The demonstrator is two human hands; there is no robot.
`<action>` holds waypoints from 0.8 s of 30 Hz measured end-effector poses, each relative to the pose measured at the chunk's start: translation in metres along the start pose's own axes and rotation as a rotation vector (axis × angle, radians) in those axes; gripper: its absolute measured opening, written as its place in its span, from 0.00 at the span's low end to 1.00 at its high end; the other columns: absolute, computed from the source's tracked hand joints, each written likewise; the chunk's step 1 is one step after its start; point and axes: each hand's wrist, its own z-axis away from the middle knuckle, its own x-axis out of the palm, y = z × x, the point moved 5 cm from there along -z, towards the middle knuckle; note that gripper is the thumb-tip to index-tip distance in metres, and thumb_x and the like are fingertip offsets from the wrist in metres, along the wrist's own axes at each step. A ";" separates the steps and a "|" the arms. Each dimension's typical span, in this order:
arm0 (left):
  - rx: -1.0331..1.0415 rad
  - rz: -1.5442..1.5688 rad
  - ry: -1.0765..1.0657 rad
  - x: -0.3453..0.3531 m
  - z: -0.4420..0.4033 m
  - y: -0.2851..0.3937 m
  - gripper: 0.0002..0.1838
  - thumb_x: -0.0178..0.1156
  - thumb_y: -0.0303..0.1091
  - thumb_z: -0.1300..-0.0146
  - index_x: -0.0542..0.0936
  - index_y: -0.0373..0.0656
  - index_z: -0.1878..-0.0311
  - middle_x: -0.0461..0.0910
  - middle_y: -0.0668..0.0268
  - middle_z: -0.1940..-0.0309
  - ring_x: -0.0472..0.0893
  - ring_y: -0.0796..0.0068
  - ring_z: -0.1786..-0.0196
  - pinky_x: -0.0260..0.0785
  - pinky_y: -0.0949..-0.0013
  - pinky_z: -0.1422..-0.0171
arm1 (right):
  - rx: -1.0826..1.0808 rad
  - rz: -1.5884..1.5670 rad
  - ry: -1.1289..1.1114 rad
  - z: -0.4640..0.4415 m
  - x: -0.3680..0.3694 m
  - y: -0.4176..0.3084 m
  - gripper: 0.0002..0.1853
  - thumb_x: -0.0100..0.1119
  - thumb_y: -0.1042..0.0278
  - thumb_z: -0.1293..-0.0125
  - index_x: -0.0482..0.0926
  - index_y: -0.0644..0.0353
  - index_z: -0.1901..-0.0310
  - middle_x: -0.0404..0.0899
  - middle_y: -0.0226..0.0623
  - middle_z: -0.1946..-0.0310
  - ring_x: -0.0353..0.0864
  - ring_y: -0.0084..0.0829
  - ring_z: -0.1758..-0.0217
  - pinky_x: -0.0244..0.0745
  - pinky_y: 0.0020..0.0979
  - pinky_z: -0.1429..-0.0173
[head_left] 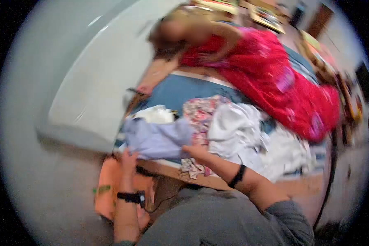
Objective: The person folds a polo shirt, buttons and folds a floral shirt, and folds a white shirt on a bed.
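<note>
Both hands (129, 160) hold a lavender cloth (158, 137) near its lower corners, beside a floral garment (199, 117).

A blue-topped platform (162, 91) stands beside a large white panel (104, 74) with glossy highlights

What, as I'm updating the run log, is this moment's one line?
Left hand: gripping lavender cloth, near-left corner | right hand: gripping its right side | nearby: floral cloth, white cloth | across: person in red

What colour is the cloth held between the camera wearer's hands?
The cloth is plain pale lavender-blue, seen best in the head view.
</note>
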 end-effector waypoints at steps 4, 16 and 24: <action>-0.015 -0.304 0.112 -0.049 -0.044 -0.065 0.20 0.56 0.22 0.49 0.67 0.38 0.51 0.69 0.63 0.55 0.71 0.71 0.55 0.65 0.70 0.53 | 0.042 0.098 0.081 -0.010 -0.001 0.039 0.32 0.58 0.59 0.47 0.61 0.61 0.42 0.70 0.45 0.50 0.73 0.39 0.52 0.69 0.34 0.49; -0.006 -0.769 -0.576 0.078 -0.016 -0.159 0.18 0.55 0.27 0.49 0.72 0.36 0.53 0.76 0.55 0.60 0.76 0.61 0.56 0.67 0.65 0.51 | -1.041 -0.095 -0.954 0.321 -0.034 -0.198 0.24 0.54 0.60 0.39 0.66 0.66 0.45 0.71 0.46 0.52 0.64 0.41 0.41 0.58 0.40 0.38; 0.343 -1.027 -0.889 0.262 0.089 -0.074 0.20 0.55 0.28 0.50 0.70 0.37 0.51 0.73 0.53 0.56 0.76 0.61 0.57 0.69 0.63 0.55 | -1.293 -0.183 -0.857 0.460 -0.148 -0.164 0.20 0.52 0.65 0.37 0.70 0.74 0.50 0.67 0.56 0.52 0.68 0.53 0.49 0.64 0.52 0.46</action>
